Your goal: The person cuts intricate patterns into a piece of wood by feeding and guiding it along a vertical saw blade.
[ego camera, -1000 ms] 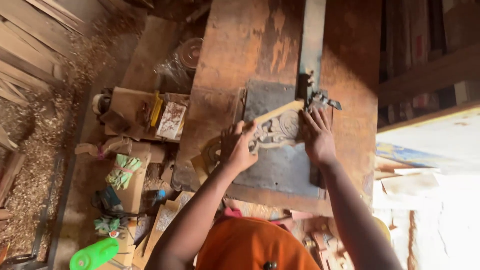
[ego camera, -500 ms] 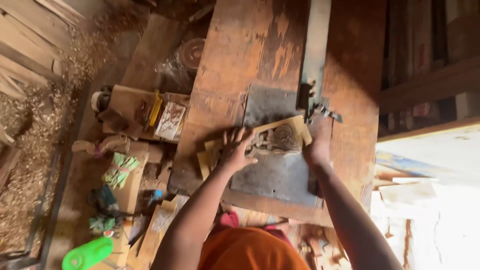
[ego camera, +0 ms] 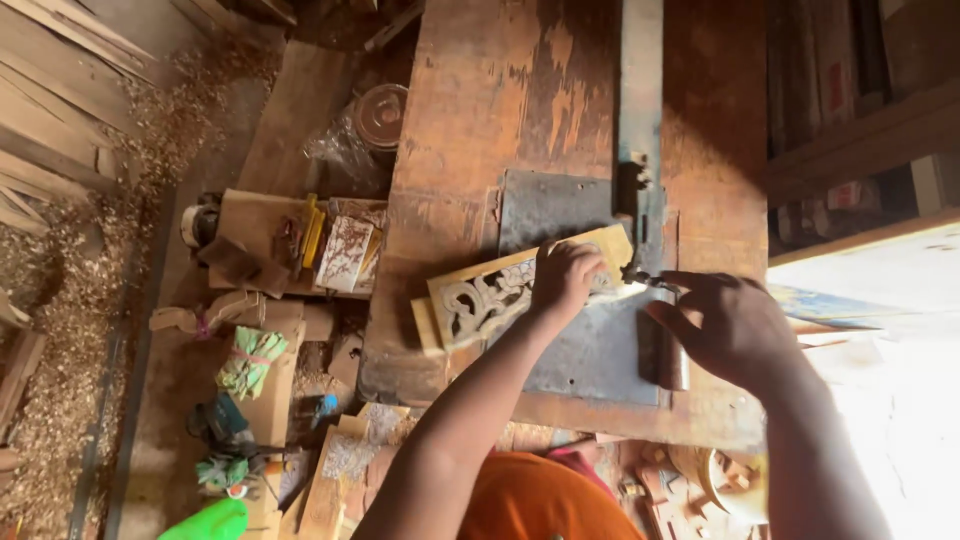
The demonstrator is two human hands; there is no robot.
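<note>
- Left hand presses flat on the carved wooden panel, fingers spread over its right end; keep that firm downward pressure so the fretwork cannot chatter.
- Your right hand hangs beside the saw blade guide, fingers loosely curled and holding nothing; whether a fingertip touches the blade area I cannot tell, so keep it clear.
- That panel lies tilted across the grey metal plate set in the worn wooden surface, its pale end at the blade.
- Feed slowly, turning the panel from both ends and following the scroll cut-outs.
</note>
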